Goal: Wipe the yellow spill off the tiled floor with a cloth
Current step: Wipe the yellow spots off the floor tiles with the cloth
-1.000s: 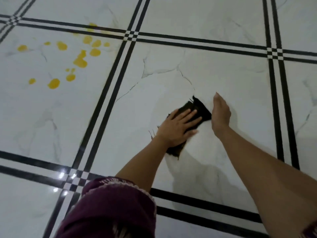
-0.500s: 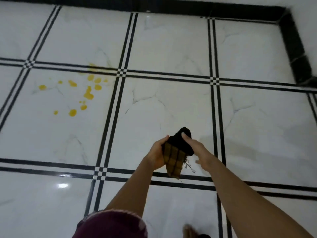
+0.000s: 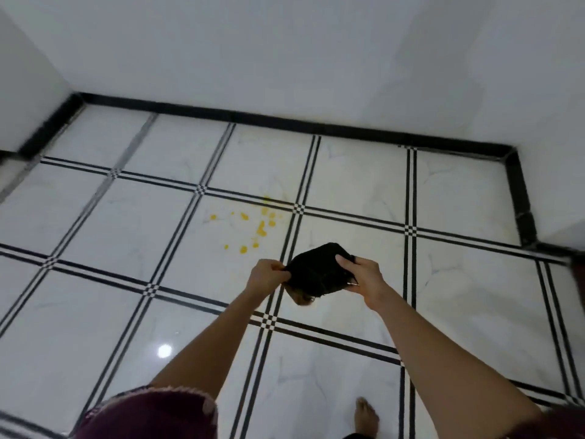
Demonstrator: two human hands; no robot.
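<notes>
Both hands hold a dark cloth (image 3: 318, 271) up off the floor (image 3: 95, 312), the left hand (image 3: 267, 275) pinching 1 edge, the right hand (image 3: 364, 277) gripping the other; the yellow spill (image 3: 261, 229) lies on a tile beyond

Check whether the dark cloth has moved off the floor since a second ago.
Yes. The dark cloth was flat on the tiled floor; now it is raised clear of it, between left hand and right hand.
</notes>
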